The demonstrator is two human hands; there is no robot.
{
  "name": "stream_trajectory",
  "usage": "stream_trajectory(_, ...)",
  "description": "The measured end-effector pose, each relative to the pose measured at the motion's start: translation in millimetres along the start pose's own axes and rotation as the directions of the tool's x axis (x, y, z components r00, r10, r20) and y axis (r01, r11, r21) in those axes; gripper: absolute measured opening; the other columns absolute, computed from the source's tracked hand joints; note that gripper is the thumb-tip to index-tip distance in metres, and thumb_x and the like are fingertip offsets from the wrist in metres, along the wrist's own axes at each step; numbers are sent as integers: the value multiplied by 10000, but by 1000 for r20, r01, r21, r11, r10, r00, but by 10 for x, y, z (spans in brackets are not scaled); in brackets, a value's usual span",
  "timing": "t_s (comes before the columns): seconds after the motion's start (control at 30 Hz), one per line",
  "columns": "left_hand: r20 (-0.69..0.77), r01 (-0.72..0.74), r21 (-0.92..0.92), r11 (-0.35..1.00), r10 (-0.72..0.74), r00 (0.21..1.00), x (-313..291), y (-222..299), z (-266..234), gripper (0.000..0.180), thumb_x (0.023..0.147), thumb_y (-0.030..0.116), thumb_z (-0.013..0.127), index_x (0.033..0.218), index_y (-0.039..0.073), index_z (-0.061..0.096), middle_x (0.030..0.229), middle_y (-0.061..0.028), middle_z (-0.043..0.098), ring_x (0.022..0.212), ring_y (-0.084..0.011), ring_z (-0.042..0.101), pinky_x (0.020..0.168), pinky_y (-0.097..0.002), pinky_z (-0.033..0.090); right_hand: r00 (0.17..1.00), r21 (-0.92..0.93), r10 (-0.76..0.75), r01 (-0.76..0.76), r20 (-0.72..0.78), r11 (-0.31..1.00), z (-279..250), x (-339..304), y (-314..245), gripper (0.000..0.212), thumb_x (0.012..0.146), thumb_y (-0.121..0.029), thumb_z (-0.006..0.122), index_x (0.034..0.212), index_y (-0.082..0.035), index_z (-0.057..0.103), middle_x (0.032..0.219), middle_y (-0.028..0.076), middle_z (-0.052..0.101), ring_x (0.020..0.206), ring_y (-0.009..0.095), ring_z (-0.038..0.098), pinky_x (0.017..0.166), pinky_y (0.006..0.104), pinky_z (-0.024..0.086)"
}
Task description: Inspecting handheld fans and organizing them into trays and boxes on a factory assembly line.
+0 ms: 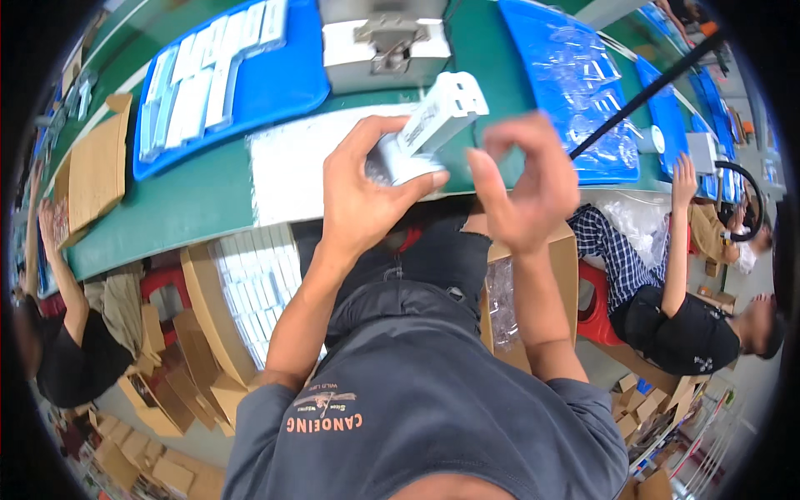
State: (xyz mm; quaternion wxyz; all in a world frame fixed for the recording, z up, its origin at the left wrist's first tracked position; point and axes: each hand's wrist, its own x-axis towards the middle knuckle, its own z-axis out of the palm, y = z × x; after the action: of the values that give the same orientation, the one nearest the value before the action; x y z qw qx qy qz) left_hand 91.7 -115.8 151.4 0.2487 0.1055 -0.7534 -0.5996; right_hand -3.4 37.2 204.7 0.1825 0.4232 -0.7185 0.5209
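My left hand (pixel 367 187) is closed around the lower part of a narrow pale-white box (pixel 437 121) with dark print on its side and small openings in its top end. The box stands tilted above the table's near edge. Something clear and shiny shows between my palm and its base, too small to make out. To the right of the box, my right hand (pixel 529 183) is raised and blurred by motion. Its thumb and bent forefinger are apart, and nothing shows between them. A white sheet (pixel 287 167) lies on the green table beside my left hand.
A blue tray (pixel 312 62) of white boxes lies at the far left; another blue tray (pixel 546 42) holds clear plastic pieces. Between them stands a metal device (pixel 387 50). Open cartons (pixel 200 283) flank my legs. A black bar (pixel 642 100) slants at right. Co-workers sit on both sides.
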Motion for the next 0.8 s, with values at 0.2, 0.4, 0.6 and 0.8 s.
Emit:
stream_trajectory(0.2, -142, -85, 84, 993, 97, 985, -53, -48, 223, 625, 685, 245, 854, 1177, -15, 568, 1112, -120, 562, 1047, -241, 547, 937, -399, 446, 806, -339, 394, -257, 441, 905, 28, -256, -213, 438, 902, -335, 638, 1199, -14, 614, 727, 181, 656, 650, 369, 656, 574, 466, 519)
stream_trajectory(0.4, -87, -193, 165, 967, 210, 974, -19, 76, 311, 527, 779, 214, 792, 1170, -59, 569, 997, -153, 540, 957, -299, 546, 851, -413, 441, 826, 315, 367, -517, 427, 796, 60, -248, -45, 352, 911, -138, 654, 1206, 12, 536, 539, 92, 509, 487, 192, 517, 491, 381, 365)
stream_trajectory(0.6, -14, -323, 385, 864, 356, 935, -40, 107, 205, 502, 784, 193, 742, 1184, -70, 589, 1011, -174, 543, 965, -337, 556, 852, -432, 440, 763, 423, 402, -626, 506, 655, 4, -244, -51, 295, 984, -131, 592, 1165, 70, 473, 561, 56, 562, 468, 100, 493, 454, 297, 371)
stream_trajectory(0.8, 11, -284, 399, 872, 305, 952, -89, 206, 201, 521, 834, 172, 761, 1259, -61, 570, 1138, -170, 581, 1023, -282, 585, 895, -406, 479, 694, 575, 578, -704, 430, 417, -41, -260, -133, 186, 984, -194, 633, 944, -17, 589, 677, 33, 622, 518, 80, 598, 432, 209, 427)
